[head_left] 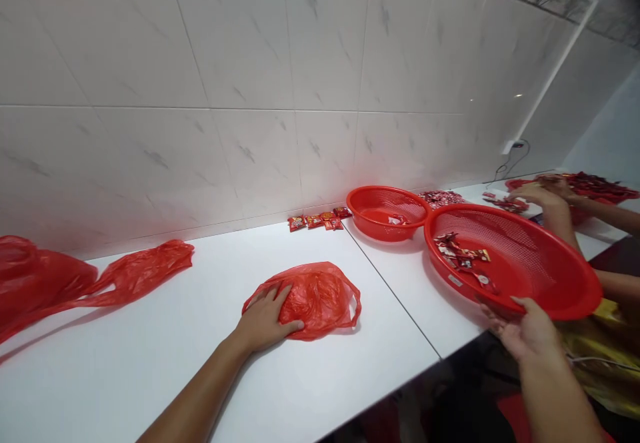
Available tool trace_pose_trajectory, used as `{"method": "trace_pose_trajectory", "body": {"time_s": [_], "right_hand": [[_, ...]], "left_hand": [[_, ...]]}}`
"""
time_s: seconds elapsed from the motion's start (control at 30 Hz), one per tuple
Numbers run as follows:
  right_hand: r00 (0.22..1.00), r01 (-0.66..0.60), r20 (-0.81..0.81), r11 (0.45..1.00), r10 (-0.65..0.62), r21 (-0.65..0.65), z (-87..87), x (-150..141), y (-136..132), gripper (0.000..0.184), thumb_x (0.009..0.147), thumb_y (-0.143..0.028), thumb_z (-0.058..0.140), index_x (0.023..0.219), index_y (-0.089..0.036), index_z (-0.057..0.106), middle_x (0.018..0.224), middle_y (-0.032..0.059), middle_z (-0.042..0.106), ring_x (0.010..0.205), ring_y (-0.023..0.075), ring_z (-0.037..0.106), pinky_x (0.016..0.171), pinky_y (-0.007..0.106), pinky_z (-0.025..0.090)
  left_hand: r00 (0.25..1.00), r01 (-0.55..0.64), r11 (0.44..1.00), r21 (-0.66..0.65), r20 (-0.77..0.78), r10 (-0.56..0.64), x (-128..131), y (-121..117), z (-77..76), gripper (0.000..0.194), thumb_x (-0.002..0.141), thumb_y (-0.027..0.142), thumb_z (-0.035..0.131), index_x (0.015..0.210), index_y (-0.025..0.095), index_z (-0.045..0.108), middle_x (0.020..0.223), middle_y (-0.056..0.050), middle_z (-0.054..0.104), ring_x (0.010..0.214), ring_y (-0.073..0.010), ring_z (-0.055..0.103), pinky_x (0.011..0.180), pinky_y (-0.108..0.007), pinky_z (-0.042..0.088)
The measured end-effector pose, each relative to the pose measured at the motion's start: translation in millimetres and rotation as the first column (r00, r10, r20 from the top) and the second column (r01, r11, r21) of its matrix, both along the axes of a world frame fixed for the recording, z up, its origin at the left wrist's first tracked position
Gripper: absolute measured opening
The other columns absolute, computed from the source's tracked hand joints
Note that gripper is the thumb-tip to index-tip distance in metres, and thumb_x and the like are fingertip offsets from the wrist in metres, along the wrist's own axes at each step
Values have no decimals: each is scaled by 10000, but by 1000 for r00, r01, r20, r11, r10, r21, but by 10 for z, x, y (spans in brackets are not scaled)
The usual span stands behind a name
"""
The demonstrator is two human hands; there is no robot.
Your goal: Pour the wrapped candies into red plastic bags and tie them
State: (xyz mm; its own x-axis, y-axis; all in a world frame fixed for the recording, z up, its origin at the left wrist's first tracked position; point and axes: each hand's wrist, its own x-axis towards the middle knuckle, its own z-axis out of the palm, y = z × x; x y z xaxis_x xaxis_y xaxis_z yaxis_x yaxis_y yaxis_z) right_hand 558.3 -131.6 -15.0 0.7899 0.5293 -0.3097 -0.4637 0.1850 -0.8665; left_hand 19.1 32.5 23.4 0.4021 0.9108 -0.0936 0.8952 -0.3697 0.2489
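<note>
Our left hand [265, 320] lies open, palm down with fingers spread, pressing on a red plastic bag [320, 296] bunched near the front edge of the surface [125, 356]; a flat palm like this looks a sound way to pin such slippery film. Our right hand [525, 330] holds the near rim of a large red basket [540, 246], thumb on top and fingers beneath, with the basket tilted near the surface's front edge, and a firm pinch there seems right for keeping it steady. It carries wrapped sweets [463, 256]. Beyond it stand a small red basket [395, 203] and packets [317, 222] along the back edge. At the far right, a co-worker's hands [545, 190] work over more sweets [505, 204], and flattened red bags [135, 276] lie at the left.
</note>
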Motion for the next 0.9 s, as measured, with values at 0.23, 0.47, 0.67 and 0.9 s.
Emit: {"method": "trace_pose_trajectory", "body": {"time_s": [0.23, 0.47, 0.67, 0.9], "right_hand": [[996, 27, 81, 996, -34, 81, 169, -858, -165, 360, 620, -283, 718, 971, -215, 677, 744, 27, 756, 590, 263, 752, 453, 282, 537], [873, -482, 23, 855, 487, 190, 827, -1465, 307, 195, 688, -339, 709, 823, -197, 713, 744, 84, 762, 689, 274, 749, 782, 483, 634], [633, -760, -17, 625, 774, 178, 894, -2197, 887, 240, 760, -326, 601, 942, -207, 702, 909, 82, 801, 799, 282, 753, 881, 518, 588], [477, -868, 43, 463, 878, 179, 737, -2866, 1472, 221, 794, -322, 573, 912, -160, 667, 848, 111, 774, 754, 259, 713, 726, 379, 591]], "left_hand": [[999, 11, 1000, 2, 32, -11, -5, 7, -67, 1160, 759, 899, 589, 1689, 272, 290, 1715, -141, 339, 1563, -442, 321, 1223, -540, 336], [999, -16, 999, -45, 44, 18, -27, -40, 3, 1176, 737, 895, 613, 1678, 249, 330, 1716, -137, 338, 1568, -442, 309, 1245, -550, 303], [994, -86, 996, 3, 65, 85, -307, 73, -64, 1240, 689, 917, 636, 1664, 200, 367, 1693, -189, 365, 1567, -464, 296, 1259, -553, 250], [995, -71, 996, 57, 81, 66, -370, 80, -75, 1151, 696, 868, 678, 1614, 211, 452, 1665, -178, 419, 1536, -445, 358, 1255, -521, 280]]}}
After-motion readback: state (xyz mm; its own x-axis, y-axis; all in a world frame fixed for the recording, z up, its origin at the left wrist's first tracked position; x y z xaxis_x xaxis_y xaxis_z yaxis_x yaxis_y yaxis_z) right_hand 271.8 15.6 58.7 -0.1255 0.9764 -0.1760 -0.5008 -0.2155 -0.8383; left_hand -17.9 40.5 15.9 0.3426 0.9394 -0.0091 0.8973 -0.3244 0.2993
